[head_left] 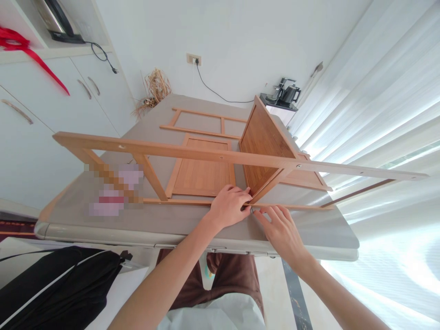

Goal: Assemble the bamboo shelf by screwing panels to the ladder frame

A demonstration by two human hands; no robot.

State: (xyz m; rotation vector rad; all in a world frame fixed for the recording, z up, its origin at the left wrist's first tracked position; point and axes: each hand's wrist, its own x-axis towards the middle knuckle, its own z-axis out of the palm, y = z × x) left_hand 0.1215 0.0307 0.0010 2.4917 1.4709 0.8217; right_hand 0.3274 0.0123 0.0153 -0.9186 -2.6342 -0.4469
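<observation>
A ladder-like wooden side frame (206, 153) stands on its long edge along the near side of the table. An upright wooden panel (266, 137) meets it at a crosspiece. My left hand (229, 206) is closed around the frame's lower rail, at the foot of the panel. Just to its right, my right hand (280, 228) has thumb and fingertips drawn together at the same rail's near face. A tiny dark thing shows by those fingertips, too small to name. Behind the frame, a wooden panel (202, 170) lies flat on the table.
The grey table (147, 227) also bears a second slatted frame (202, 130) at the back and another panel (305, 176) to the right. Blurred packets (113, 192) lie left. A black bag (65, 284) is below left; a kettle (290, 93) stands beyond the table.
</observation>
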